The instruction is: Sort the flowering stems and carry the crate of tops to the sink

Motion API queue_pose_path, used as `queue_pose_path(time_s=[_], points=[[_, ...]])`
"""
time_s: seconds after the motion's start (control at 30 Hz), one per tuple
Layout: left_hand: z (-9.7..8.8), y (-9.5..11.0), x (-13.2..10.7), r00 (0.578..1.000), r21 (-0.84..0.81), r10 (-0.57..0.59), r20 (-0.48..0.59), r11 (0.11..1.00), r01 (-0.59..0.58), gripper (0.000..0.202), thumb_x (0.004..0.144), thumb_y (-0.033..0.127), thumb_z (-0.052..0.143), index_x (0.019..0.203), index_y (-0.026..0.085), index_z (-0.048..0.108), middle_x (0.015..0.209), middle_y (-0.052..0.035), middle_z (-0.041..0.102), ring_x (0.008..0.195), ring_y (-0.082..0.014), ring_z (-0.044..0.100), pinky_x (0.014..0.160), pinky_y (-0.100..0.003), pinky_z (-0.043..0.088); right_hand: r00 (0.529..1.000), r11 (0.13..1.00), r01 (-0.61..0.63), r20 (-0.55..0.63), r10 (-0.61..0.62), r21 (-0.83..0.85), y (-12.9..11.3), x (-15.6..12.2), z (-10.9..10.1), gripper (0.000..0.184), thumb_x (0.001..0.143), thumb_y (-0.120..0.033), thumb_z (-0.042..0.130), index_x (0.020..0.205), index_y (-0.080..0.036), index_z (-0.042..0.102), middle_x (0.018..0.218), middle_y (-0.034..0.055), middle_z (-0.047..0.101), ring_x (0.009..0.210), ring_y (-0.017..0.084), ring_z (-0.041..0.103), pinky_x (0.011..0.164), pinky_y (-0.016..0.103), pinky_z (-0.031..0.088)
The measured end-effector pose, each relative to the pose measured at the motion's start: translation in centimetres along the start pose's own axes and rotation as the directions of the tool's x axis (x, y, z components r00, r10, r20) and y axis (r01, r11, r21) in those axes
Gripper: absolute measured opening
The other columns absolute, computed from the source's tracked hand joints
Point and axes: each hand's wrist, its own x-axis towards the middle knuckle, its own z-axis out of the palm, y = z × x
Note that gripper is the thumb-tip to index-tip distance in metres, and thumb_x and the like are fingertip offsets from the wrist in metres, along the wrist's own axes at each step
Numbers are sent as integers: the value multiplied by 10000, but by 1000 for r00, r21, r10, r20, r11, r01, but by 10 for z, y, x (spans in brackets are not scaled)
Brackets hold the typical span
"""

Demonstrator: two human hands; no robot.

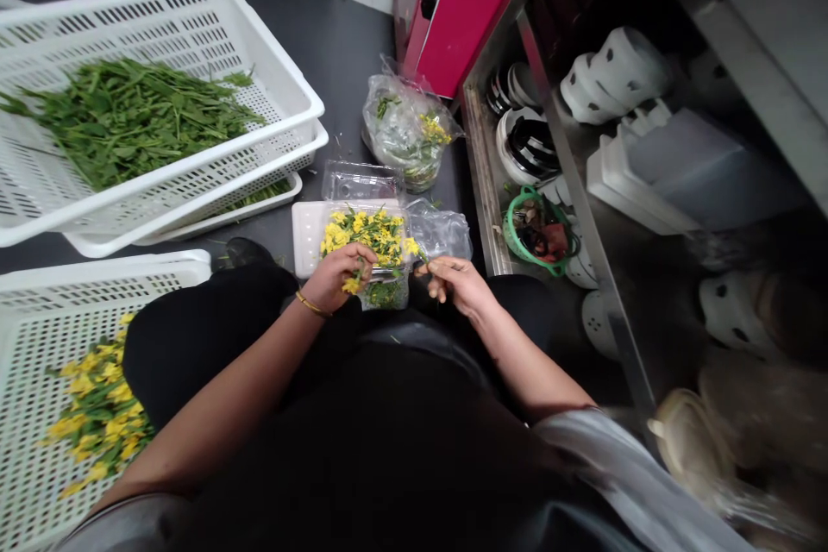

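Note:
My left hand (333, 280) is closed around a small yellow flower sprig (352, 285), whose bloom pokes out below the fingers. Between thumb and fingers of my right hand (458, 283), a single yellow-flowered stem (412, 247) is pinched, bloom pointing left. Just beyond both hands, a heap of yellow flowers (372, 231) fills a clear plastic box. Its transparent lid (362, 183) stands folded back on the far side. A white ribbed tray (305, 241) shows to the left of the box. Below the flowers, partly hidden, is another clear box with greens (385, 295).
Stacked white baskets (272, 73) hold leafy greens at left. Nearer, another basket (174, 269) contains yellow flowers (107, 401). A plastic bag of greens (407, 125) and a crumpled bag (443, 228) lie ahead. Metal shelving (586, 233) with a green basket (517, 237) borders the right.

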Motion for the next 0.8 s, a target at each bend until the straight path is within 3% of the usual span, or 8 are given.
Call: queue_pose_path(time_s=[0.1, 0.2, 0.43, 0.5, 0.6, 0.67, 0.73, 0.8], points=[[0, -4, 1, 998, -86, -37, -53, 996, 32, 186, 697, 277, 626, 799, 122, 624, 611, -14, 527, 442, -84, 443, 329, -173, 247, 993, 983, -116, 47, 110, 142, 12, 3, 18, 319, 650, -425, 735, 762, -133, 676, 751, 58, 697, 426, 75, 551, 322, 157, 389], [3, -7, -2, 993, 19, -58, -102, 998, 61, 286, 672, 277, 713, 899, 126, 627, 654, -10, 567, 405, -47, 395, 328, -157, 210, 979, 977, -179, 118, 165, 115, 21, 10, 38, 336, 640, -440, 732, 746, -130, 658, 714, 43, 677, 430, 82, 561, 336, 164, 404], [5, -7, 0, 978, 194, -28, -206, 979, 68, 275, 633, 322, 769, 728, 121, 608, 465, 42, 463, 362, -42, 352, 319, -166, 210, 984, 952, 85, 176, -33, -294, 26, 20, 55, 343, 800, -477, 572, 722, -145, 607, 613, -5, 586, 472, 89, 542, 425, 192, 425], [3, -9, 0, 978, 150, -84, -189, 982, 113, 277, 631, 323, 770, 697, 123, 590, 468, 42, 460, 355, -34, 335, 317, -163, 198, 949, 806, 307, 226, -220, -505, 25, 19, 55, 347, 864, -448, 506, 717, -151, 608, 621, 16, 582, 546, 110, 549, 518, 226, 457], [1, -12, 0, 960, 49, -247, -132, 966, 255, 310, 607, 306, 776, 588, 122, 528, 464, 39, 433, 340, -24, 309, 309, -162, 164, 792, 388, 602, 462, -399, -698, 19, 14, 51, 326, 915, -389, 458, 804, -153, 653, 785, 80, 631, 732, 152, 579, 687, 269, 462], [-2, -12, -1, 948, 21, -300, -107, 952, 304, 284, 604, 276, 757, 557, 117, 526, 458, 29, 424, 336, -33, 320, 301, -167, 157, 739, 229, 670, 603, -301, -707, 12, 12, 41, 299, 934, -351, 433, 917, -168, 668, 899, 90, 643, 823, 159, 590, 735, 264, 447], [-6, -7, -2, 967, -25, -228, -114, 974, 226, 209, 597, 236, 716, 566, 112, 550, 510, -2, 475, 386, -62, 397, 304, -169, 210, 755, 176, 652, 653, -63, -737, 4, 13, 27, 234, 902, -340, 502, 1001, -204, 665, 953, 65, 644, 845, 153, 600, 720, 242, 438], [-13, 1, -3, 986, -63, -99, -132, 994, 91, 139, 572, 197, 683, 628, 113, 589, 618, -39, 552, 501, -108, 503, 338, -178, 310, 800, 86, 564, 569, 189, -821, -4, 22, 13, 266, 812, -367, 627, 1035, -227, 663, 963, 54, 647, 822, 165, 609, 679, 237, 432]])
